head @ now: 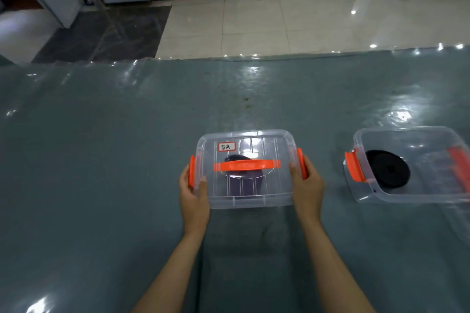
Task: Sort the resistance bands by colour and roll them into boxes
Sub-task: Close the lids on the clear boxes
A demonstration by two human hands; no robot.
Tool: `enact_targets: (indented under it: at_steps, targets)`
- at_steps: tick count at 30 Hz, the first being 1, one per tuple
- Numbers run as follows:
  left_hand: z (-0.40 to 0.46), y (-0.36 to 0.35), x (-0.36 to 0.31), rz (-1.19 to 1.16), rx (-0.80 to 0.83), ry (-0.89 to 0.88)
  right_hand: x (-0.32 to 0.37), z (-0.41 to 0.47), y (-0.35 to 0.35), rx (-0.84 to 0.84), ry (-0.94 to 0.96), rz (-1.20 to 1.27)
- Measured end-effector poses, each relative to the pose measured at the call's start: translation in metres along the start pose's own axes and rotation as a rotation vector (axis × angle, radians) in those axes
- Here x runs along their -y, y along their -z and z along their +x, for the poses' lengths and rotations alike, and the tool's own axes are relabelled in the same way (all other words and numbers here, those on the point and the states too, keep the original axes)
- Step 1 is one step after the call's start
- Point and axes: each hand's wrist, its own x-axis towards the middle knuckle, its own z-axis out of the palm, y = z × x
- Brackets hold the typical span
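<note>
A clear plastic box point(277, 190) with its lid on, an orange handle point(246, 165) and a white label point(226, 146) stands in the middle of the table. A purple band point(244, 183) shows dimly through the lid. My left hand point(193, 195) grips the box's left side at the orange latch point(191, 171). My right hand point(306, 183) grips the right side at the other latch point(301, 162). To the right, an open clear box point(361, 193) holds a rolled black band point(387, 169).
The table point(101, 160) is covered by a grey-green sheet under shiny clear plastic. Its far edge point(229, 58) meets a tiled floor. The open box has an orange latch point(353, 166) facing the lidded box, with a gap between the two.
</note>
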Motion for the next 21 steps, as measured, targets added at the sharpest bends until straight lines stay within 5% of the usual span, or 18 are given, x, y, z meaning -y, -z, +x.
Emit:
enact_targets:
  at_steps: [7,15,21]
  targets:
    - [-0.004,-0.002,-0.020,0.304,0.037,-0.198,0.003,0.004,-0.003,-0.034,0.227,-0.326]
    - [-0.013,0.036,-0.044,0.714,0.209,-0.317,0.017,-0.007,0.040,0.340,0.221,-0.563]
    - [-0.071,0.079,-0.027,1.031,0.338,-0.377,0.015,-0.070,0.092,0.326,0.332,-0.774]
